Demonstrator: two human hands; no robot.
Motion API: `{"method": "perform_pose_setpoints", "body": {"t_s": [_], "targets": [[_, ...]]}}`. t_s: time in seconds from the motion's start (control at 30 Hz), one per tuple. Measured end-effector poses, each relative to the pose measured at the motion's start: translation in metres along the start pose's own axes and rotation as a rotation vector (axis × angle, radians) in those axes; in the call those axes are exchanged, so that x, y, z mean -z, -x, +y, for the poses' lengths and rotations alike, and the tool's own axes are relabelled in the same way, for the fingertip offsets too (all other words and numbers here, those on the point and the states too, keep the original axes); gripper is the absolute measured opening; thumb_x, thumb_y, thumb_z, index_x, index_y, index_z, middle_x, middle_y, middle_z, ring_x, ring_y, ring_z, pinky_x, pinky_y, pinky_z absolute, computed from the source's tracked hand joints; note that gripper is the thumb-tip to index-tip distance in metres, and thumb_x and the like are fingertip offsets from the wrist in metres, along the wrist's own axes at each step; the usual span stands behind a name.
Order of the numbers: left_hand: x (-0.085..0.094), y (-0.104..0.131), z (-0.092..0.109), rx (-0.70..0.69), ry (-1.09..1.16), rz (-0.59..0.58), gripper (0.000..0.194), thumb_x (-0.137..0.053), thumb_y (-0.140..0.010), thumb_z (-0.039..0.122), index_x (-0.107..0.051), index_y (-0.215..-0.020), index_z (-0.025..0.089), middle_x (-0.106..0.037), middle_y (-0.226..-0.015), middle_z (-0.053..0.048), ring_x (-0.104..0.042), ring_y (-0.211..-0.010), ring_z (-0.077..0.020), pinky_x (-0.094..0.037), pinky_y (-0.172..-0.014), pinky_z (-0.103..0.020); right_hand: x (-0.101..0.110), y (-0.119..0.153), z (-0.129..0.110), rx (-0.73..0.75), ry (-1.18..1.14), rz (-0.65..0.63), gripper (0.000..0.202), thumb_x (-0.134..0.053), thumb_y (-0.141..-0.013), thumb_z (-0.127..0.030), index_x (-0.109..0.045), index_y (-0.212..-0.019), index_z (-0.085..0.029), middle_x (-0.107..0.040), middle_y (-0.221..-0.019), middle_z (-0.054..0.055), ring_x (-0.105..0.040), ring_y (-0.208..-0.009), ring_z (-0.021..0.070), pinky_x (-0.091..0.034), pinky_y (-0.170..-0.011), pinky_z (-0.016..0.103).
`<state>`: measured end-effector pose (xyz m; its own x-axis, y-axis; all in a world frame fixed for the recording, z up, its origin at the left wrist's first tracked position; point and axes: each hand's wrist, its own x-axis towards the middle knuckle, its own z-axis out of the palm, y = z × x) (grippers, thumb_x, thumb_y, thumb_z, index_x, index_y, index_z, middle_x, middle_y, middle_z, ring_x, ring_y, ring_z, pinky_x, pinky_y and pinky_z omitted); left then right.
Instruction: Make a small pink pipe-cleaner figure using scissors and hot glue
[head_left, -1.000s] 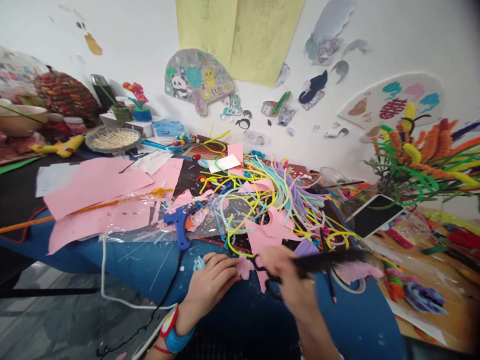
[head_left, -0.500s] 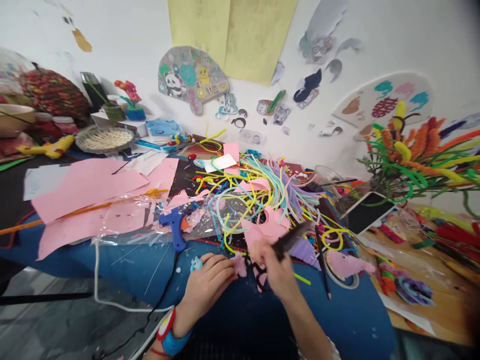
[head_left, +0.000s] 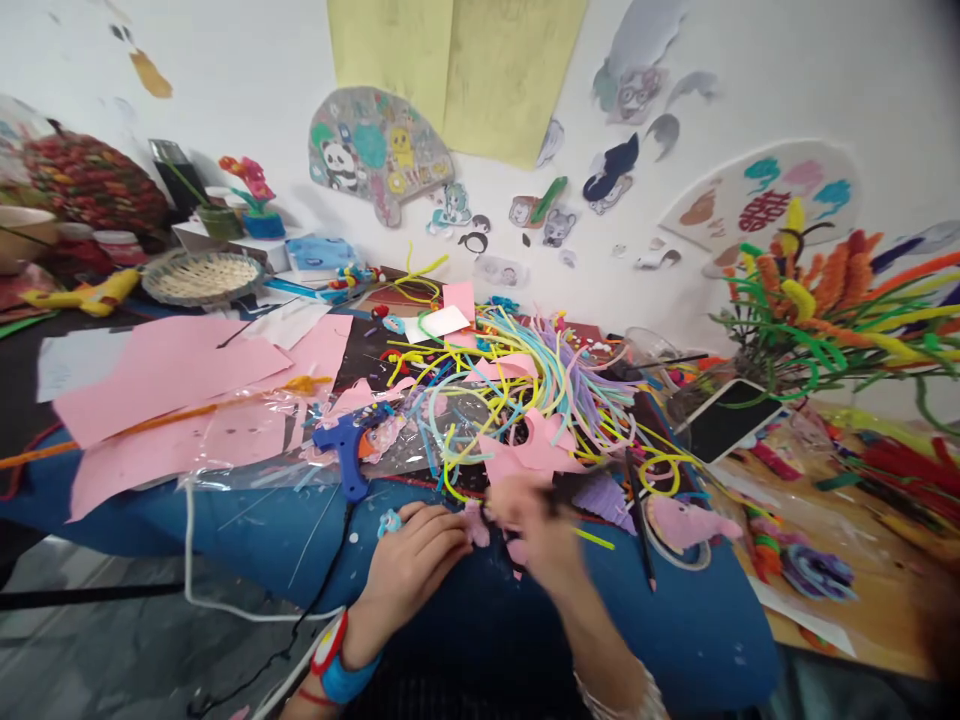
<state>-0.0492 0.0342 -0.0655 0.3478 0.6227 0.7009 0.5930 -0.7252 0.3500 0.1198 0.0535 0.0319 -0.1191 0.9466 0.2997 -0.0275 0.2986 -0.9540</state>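
My left hand (head_left: 421, 548) rests at the front of the blue table cover (head_left: 330, 560), its fingers closed on a small fuzzy pink piece (head_left: 476, 524) at the fingertips. A blue ring shows on one finger. Just right of that piece, my right hand (head_left: 536, 525) is curled round dark scissors (head_left: 574, 490), blurred by motion, with the dark part pointing up and right. Beneath and beyond this hand lies cut pink paper (head_left: 529, 450). A blue glue gun (head_left: 351, 450) lies beyond my left hand.
Pink sheets (head_left: 172, 370) cover the left side. Pastel pipe cleaners (head_left: 562, 370) pile up in the middle. A pencil (head_left: 640, 530), a pink fuzzy figure (head_left: 690, 523) and a phone (head_left: 731, 420) lie at the right. A white cable (head_left: 189, 560) hangs in front.
My right hand has turned, and the scissors look lower and more blurred. My left hand keeps its hold on the fuzzy piece. The whole view has shifted slightly.
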Motion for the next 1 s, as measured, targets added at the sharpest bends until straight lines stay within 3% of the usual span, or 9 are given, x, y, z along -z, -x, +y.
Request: {"method": "perform_pose_setpoints", "body": {"t_s": [0.2, 0.4, 0.5, 0.83, 0.93, 0.97, 1.0], "targets": [[-0.003, 0.004, 0.000, 0.065, -0.084, 0.039, 0.005, -0.059, -0.090, 0.023, -0.063, -0.090, 0.020, -0.070, -0.091, -0.005, -0.065, -0.083, -0.0172, -0.050, -0.077, -0.030, -0.007, -0.009, -0.006, 0.088, -0.044, -0.053, 0.047, -0.042, -0.091, -0.053, -0.037, -0.055, -0.023, -0.038, -0.050, -0.003, -0.039, -0.048, 0.0136, -0.035, -0.049, 0.029], [0.000, -0.001, 0.002, 0.042, -0.077, 0.044, 0.010, -0.053, -0.093, 0.023, -0.061, -0.089, 0.019, -0.069, -0.085, -0.003, -0.065, -0.081, -0.0168, -0.049, -0.074, -0.030, -0.011, -0.011, -0.002, 0.068, -0.015, -0.040, 0.046, -0.044, -0.091, -0.051, -0.039, -0.056, -0.022, -0.038, -0.051, -0.003, -0.038, -0.049, 0.0128, -0.036, -0.050, 0.028], [0.000, -0.001, 0.001, 0.039, -0.064, 0.032, 0.008, -0.055, -0.092, 0.022, -0.061, -0.089, 0.019, -0.069, -0.086, -0.003, -0.065, -0.081, -0.0170, -0.049, -0.075, -0.030, -0.013, -0.010, -0.001, 0.124, -0.029, -0.004, 0.051, -0.041, -0.090, -0.058, -0.035, -0.052, -0.024, -0.037, -0.050, -0.002, -0.040, -0.051, 0.0141, -0.038, -0.053, 0.030], [-0.001, 0.001, 0.001, 0.043, -0.076, 0.021, 0.009, -0.054, -0.093, 0.022, -0.061, -0.090, 0.020, -0.069, -0.087, -0.003, -0.065, -0.082, -0.0168, -0.050, -0.075, -0.030, -0.018, -0.010, 0.008, 0.143, 0.031, 0.033, 0.047, -0.035, -0.095, -0.050, -0.033, -0.056, -0.023, -0.035, -0.052, -0.003, -0.038, -0.050, 0.0134, -0.035, -0.050, 0.029], [-0.001, 0.002, 0.001, 0.045, -0.083, 0.027, 0.010, -0.054, -0.093, 0.023, -0.062, -0.090, 0.019, -0.069, -0.087, -0.004, -0.065, -0.083, -0.0169, -0.050, -0.076, -0.030, -0.017, 0.000, -0.006, 0.176, 0.097, 0.043, 0.043, -0.040, -0.095, -0.042, -0.037, -0.056, -0.022, -0.040, -0.051, -0.002, -0.039, -0.047, 0.0131, -0.036, -0.048, 0.029], [-0.001, 0.002, 0.002, 0.053, -0.084, 0.030, 0.010, -0.054, -0.093, 0.024, -0.062, -0.090, 0.019, -0.069, -0.088, -0.004, -0.065, -0.083, -0.0169, -0.050, -0.076, -0.029, -0.012, 0.006, -0.016, 0.235, 0.126, 0.104, 0.042, -0.043, -0.094, -0.038, -0.038, -0.056, -0.022, -0.042, -0.052, -0.001, -0.042, -0.049, 0.0141, -0.037, -0.051, 0.030], [-0.002, 0.002, 0.002, 0.060, -0.085, 0.032, 0.010, -0.054, -0.093, 0.024, -0.062, -0.090, 0.019, -0.069, -0.088, -0.004, -0.065, -0.084, -0.0167, -0.050, -0.076, -0.029, -0.004, 0.010, -0.028, 0.413, 0.239, 0.316, 0.042, -0.043, -0.094, -0.036, -0.038, -0.055, -0.022, -0.041, -0.051, -0.001, -0.042, -0.048, 0.0150, -0.037, -0.052, 0.032]]}}
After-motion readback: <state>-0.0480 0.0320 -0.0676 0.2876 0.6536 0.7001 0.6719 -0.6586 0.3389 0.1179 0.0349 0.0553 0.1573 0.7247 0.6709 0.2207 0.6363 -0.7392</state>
